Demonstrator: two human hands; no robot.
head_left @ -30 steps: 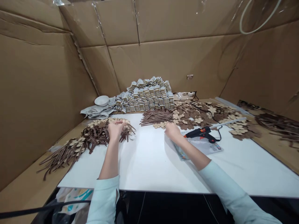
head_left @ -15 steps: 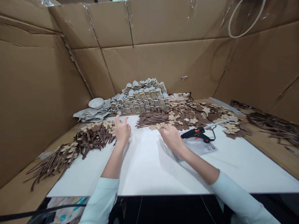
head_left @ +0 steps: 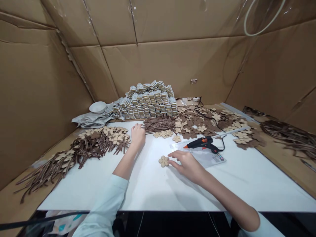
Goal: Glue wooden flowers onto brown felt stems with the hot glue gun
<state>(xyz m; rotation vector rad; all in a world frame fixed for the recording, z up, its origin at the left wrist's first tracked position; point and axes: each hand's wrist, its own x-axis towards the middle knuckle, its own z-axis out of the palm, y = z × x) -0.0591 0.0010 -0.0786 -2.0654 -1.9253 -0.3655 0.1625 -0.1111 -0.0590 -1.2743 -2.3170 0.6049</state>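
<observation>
My right hand [head_left: 186,163] is over the middle of the white board [head_left: 148,187], thumb and forefinger at the right edge of a beige flower cutout [head_left: 163,161], one petal between their tips. My left hand [head_left: 138,135] reaches further back, its fingers curled at the left end of a bundle of thin brown strips [head_left: 159,124]. Whatever its fingertips hold is hidden. To the right of the strips lie a few beige flowers [head_left: 163,134]. A black and orange glue gun [head_left: 201,143] rests on a clear plastic sheet [head_left: 209,159] beyond my right hand.
Small stacked packets [head_left: 150,104] form a mound at the back, with a white bowl [head_left: 97,107] to their left. Brown and beige flower cutouts [head_left: 204,121] spread at right; strips and flowers [head_left: 91,148] are heaped at left. Cardboard walls [head_left: 172,62] surround the board.
My right hand has come nearer from the flower pile, and a beige flower is now at its fingertips. My left hand has moved right to the strip bundle, its fingers now curled.
</observation>
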